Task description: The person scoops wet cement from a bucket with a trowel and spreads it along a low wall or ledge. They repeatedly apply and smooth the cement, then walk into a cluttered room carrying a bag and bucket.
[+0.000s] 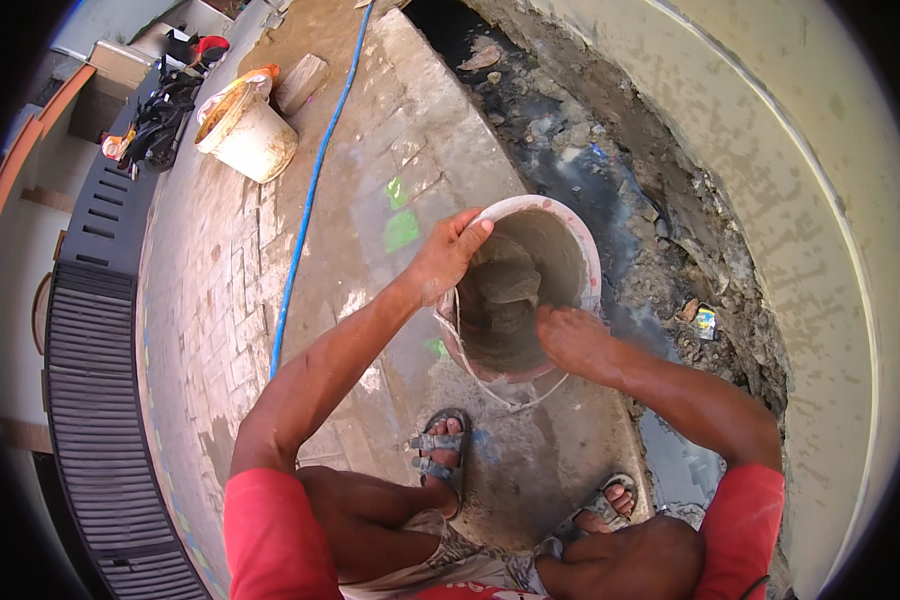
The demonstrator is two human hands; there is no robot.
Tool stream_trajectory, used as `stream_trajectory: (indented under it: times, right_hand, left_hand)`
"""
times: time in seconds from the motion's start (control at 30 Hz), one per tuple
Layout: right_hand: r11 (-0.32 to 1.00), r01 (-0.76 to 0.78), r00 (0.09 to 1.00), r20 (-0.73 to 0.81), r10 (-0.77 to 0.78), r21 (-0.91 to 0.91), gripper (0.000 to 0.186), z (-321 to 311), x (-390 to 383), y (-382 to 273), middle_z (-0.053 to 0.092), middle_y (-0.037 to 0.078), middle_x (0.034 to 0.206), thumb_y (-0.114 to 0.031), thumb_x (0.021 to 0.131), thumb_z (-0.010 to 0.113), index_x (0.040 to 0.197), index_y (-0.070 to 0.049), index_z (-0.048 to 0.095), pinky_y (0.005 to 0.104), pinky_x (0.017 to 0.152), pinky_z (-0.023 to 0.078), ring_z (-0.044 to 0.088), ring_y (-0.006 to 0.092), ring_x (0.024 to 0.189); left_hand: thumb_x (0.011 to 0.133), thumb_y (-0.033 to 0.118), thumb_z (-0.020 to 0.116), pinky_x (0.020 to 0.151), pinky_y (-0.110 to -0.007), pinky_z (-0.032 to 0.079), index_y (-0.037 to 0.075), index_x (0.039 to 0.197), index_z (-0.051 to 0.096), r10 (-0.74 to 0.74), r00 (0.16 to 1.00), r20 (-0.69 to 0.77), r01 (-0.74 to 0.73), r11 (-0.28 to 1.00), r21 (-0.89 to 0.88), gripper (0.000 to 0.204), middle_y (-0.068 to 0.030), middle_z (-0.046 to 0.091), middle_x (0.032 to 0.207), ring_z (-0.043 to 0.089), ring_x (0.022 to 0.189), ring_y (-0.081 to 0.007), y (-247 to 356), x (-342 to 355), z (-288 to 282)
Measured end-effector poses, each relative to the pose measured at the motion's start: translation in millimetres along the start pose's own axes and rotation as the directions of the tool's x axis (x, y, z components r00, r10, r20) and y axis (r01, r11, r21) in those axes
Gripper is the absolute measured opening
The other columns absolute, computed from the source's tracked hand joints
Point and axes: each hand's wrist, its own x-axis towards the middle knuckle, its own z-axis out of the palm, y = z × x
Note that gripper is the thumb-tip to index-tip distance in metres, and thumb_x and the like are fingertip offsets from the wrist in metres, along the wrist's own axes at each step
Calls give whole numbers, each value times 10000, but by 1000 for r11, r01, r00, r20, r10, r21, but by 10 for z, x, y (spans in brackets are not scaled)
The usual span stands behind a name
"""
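A pale plastic bucket (587, 260) with wet grey mortar inside sits near the pavement's edge, slightly tilted, its wire handle hanging down. My left hand (450, 250) grips the upper left rim, thumb over the lip. My right hand (570, 335) is inside the right part of the bucket, closed on what looks like a mortar-coated trowel (505, 285); its handle is mostly hidden by my fingers. My sandalled feet are just below the bucket.
A drainage ditch (530, 110) with dark water and rubble runs beside a pale wall (820, 300). A blue hose (310, 200) crosses the pavement. Upper left are a dirty white bucket (255, 145), a block (300, 82), parked motorbikes (160, 120) and a grey gate (90, 410).
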Motion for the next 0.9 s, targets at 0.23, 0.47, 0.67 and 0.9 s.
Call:
stream_trajectory:
  times: [0.23,0.47,0.67,0.9]
  right_hand:
    - [997,50,998,37,-53,65,168,-24,-94,66,666,226,866,-36,786,562,879,61,662,416,740,561,690,368,820]
    - [997,-72,989,-130,67,-34,180,10,32,89,673,209,882,-55,805,549,883,4,700,414,726,563,696,348,817]
    - [996,67,990,116,-74,66,196,188,-247,168,635,262,909,-96,800,596,874,80,642,448,739,540,664,384,853]
    - [957,-171,979,-73,193,233,220,-288,38,283,635,269,943,-110,818,603,906,90,626,486,769,517,657,418,865]
  left_hand:
    - [1011,305,495,835,-257,457,-1,1188,582,-14,1000,-17,14,1000,-9,364,-7,626,1012,538,931,-79,10,-20,19]
    - [1010,270,498,814,-267,474,-16,1175,579,2,999,-34,-2,1000,9,340,-21,637,1004,558,919,-82,114,-22,198]
    - [1010,256,496,807,-261,476,-16,1169,580,-23,1000,-1,23,999,31,326,-22,640,1008,560,912,-80,154,5,219]
    - [983,172,546,786,-255,481,-15,1161,582,-15,1000,-15,16,999,30,261,-22,644,997,563,888,-76,202,27,382]
